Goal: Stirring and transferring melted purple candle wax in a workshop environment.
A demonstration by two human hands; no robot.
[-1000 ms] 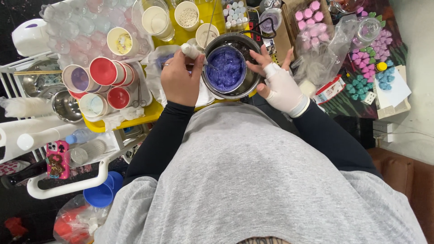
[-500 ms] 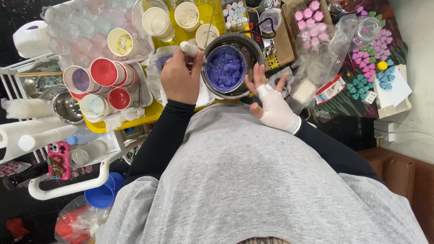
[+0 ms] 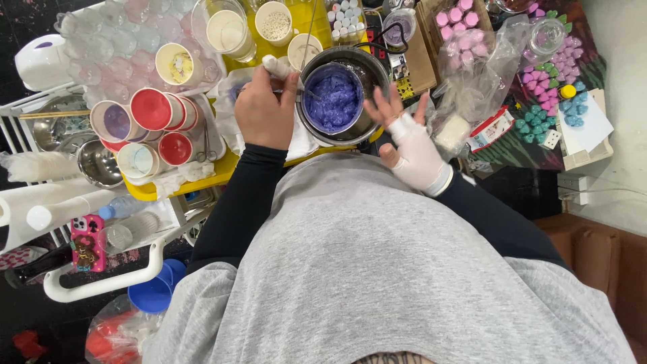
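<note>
Step in hand, by the look of it: stirring the purple paste (image 3: 335, 98) in the metal pot (image 3: 367, 64), which sits mid-table at the near edge of the yellow tray (image 3: 151, 192).

Left hand (image 3: 264, 111) is fisted around a white-wrapped stirrer handle (image 3: 278, 66), with the thin shaft running right into the paste. Right hand (image 3: 408, 138), wrapped in white bandage, has its fingers spread and rests against the pot's near-right rim, bracing it.

To do it well: keep the right hand steadying the rim, fingertips out of the paste; the pot may be warm, cannot tell. Stir with short strokes and scrape the wall, since paste clings high on the inner side. The pot sits on white cloth (image 3: 296, 138), which could slide if pushed hard.

Around, near to far:
- Blue cup (image 3: 156, 290) and pink phone (image 3: 86, 241), near left, below the table edge.
- Red-rimmed cups (image 3: 156, 111), some with lilac residue, just left of the left hand; small scissors (image 3: 202, 145) beside them. The left elbow has little room there.
- Clear plastic bag (image 3: 475, 87) just right of the right hand, loose enough to snag.
- Teal and pink moulded pieces (image 3: 542, 114), far right.
- Clear bubble mould sheet (image 3: 114, 40) far left; cups of white material (image 3: 226, 30) far centre, just beyond the stirrer, easy to knock on a wide stroke.
</note>
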